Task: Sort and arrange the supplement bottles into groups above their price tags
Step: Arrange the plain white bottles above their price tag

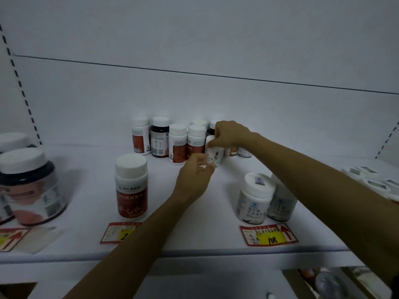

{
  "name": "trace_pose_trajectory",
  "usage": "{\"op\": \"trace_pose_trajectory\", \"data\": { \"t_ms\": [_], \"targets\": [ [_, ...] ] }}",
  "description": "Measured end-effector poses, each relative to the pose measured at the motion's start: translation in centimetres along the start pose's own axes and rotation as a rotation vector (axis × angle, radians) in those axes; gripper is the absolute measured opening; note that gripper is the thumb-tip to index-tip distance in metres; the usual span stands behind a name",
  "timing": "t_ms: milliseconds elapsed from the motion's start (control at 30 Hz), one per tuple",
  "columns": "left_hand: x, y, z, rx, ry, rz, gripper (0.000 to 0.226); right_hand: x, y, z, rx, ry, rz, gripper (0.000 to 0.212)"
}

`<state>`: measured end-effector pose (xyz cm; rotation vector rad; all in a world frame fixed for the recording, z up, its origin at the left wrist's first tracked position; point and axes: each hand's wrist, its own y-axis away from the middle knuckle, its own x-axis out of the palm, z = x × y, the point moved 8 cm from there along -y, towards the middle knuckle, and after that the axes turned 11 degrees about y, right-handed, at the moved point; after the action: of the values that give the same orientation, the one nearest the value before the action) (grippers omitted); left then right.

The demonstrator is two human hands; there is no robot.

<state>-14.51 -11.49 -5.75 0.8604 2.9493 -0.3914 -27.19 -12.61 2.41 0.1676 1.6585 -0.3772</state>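
As right hand grips it, bottle beneath

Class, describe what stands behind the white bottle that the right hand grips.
A dark bottle with a white cap shows behind the white bottle; the right hand hides most of it.

Mid price tag pt. hidden.
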Motion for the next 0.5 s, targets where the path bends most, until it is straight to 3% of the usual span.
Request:
{"op": "trace_pose_trajectory", "data": {
  "t_ms": [100,233,367,500],
  "targets": [
    [-0.3,0.3,0.0,0.068,-0.031,-0.038,0.040,-0.5,0.9,0.1,-0.021,-0.032,0.073,0.036],
    [-1.0,1.1,-1.1,0.225,-0.034,-0.103,0.050,-1.5,2.6,-0.7,-0.013,-0.366,0.198,0.037],
    [0.2,2.0,-1.4,0.197,0.030,0.009,0.056,-2.4,4.2,-1.3,-0.053,-0.560,0.261,0.032],
    [0.3,2.3,-1.8,0.249,0.049,0.013,0.056,-2.5,5.2,-1.5,-0.066,-0.581,0.266,0.032]
  ]
}}
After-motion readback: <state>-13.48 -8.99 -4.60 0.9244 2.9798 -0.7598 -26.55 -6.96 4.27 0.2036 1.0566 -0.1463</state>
